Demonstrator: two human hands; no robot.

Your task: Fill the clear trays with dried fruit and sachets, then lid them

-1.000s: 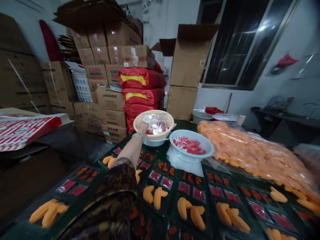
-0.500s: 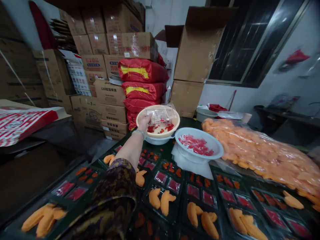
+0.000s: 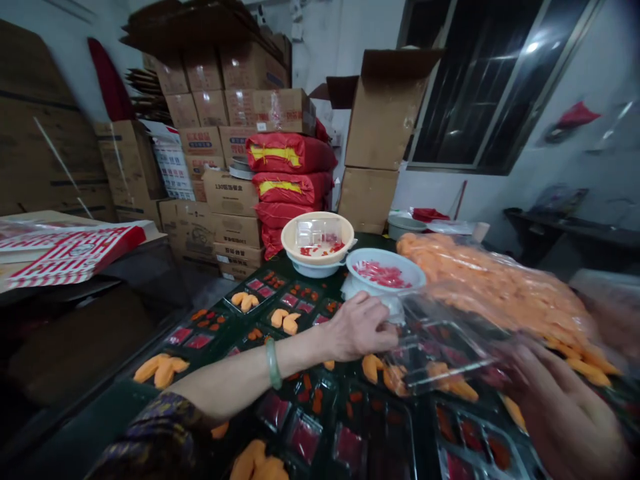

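My left hand [image 3: 363, 328], with a green bangle on the wrist, pinches the left edge of a clear plastic sheet or bag [image 3: 440, 340]. At the other side of this clear plastic is my right hand [image 3: 560, 393], blurred, its fingers closed on the edge. The plastic hangs over filled trays, and its exact shape is hard to make out. Below and left of my hands lie compartment trays with orange pieces [image 3: 161, 369], red packets [image 3: 305, 433] and small red-orange bits [image 3: 305, 291].
A cream basket [image 3: 289, 243] holds clear plastic and red bits. Beside it stands a pale blue bowl [image 3: 420, 270] of red packets. A large bag of orange pieces [image 3: 505, 287] lies at the right. Cartons [image 3: 233, 230] and red sacks [image 3: 290, 190] are stacked behind.
My left hand has moved from the cream basket to the right and nearer, and now holds clear plastic. My right hand has come into view. The view has shifted slightly.
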